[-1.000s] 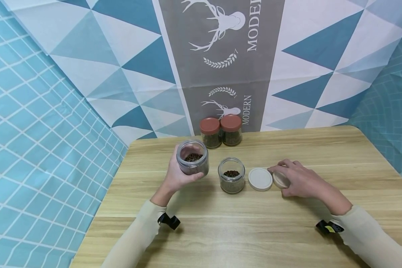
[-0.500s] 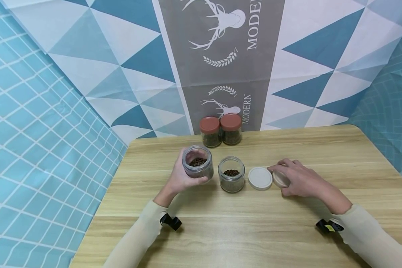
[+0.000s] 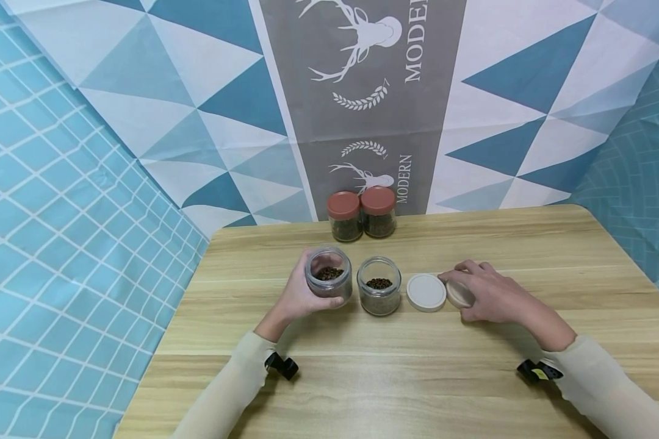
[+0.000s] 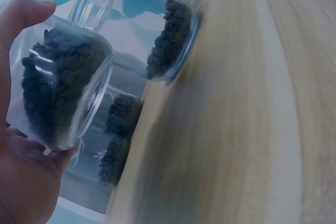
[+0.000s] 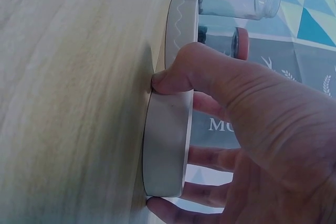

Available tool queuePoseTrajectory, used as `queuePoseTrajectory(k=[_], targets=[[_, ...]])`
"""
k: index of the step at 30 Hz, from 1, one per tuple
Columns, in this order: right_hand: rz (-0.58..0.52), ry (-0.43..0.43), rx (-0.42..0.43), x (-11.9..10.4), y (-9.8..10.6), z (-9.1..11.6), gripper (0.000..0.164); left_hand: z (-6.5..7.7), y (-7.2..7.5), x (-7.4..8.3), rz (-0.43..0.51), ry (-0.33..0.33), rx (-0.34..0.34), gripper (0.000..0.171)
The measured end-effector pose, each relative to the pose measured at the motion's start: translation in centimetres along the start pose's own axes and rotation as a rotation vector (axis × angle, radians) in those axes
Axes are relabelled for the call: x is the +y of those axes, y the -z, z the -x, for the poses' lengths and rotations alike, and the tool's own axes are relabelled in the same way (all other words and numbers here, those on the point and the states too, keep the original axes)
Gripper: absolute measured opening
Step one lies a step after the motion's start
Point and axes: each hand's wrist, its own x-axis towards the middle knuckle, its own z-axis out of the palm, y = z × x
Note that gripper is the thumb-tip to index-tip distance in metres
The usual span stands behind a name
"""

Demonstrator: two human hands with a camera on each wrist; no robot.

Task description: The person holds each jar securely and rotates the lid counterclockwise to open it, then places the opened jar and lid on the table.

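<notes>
My left hand (image 3: 301,297) grips an uncapped glass jar (image 3: 337,294) of dark brown, bean-like pieces. In the left wrist view, this jar (image 4: 65,85) is off the table, its base above the wood. Right beside it, a second lidless glass jar (image 3: 380,303) stands upright with a shallower layer of the same pieces (image 4: 170,38). To the right, my right hand (image 3: 491,294) holds a pale round lid (image 3: 459,295) by its rim on the tabletop. The right wrist view has thumb and fingers around that lid (image 5: 167,142). Another pale lid (image 3: 426,292) lies between it and the standing jar.
Two red-capped jars (image 3: 378,210) with dark contents stand side by side at the back of the wooden table (image 3: 395,378), against the patterned cloth backdrop (image 3: 362,122). A blue tiled-print cloth (image 3: 77,231) borders the table on the left.
My left hand has brought its jar rightward and lower, close to the standing jar. The right hand and both pale lids have stayed in place.
</notes>
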Motion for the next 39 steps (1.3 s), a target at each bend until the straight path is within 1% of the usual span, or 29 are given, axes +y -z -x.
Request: queuePoseTrajectory(k=[7, 18, 25, 33, 39], targets=[[-0.001, -0.005, 0.0, 0.0, -0.1, 0.0, 0.084, 0.2, 0.0, -0.3, -0.032, 0.089, -0.024, 0.095], [-0.005, -0.012, 0.003, 0.0, -0.3, 0.1, 0.083, 0.4, -0.1, -1.0, -0.101, 0.15, -0.07, 0.092], [-0.005, -0.012, 0.005, 0.0, -0.3, 0.1, 0.083, 0.5, -0.2, -1.3, -0.105, 0.141, -0.083, 0.092], [-0.013, -0.012, 0.005, -0.1, -0.3, 0.1, 0.083, 0.7, -0.3, -2.0, -0.112, 0.172, -0.103, 0.093], [-0.01, -0.009, 0.006, -0.1, -0.3, 0.1, 0.083, 0.7, -0.4, -2.1, -0.112, 0.166, -0.111, 0.092]])
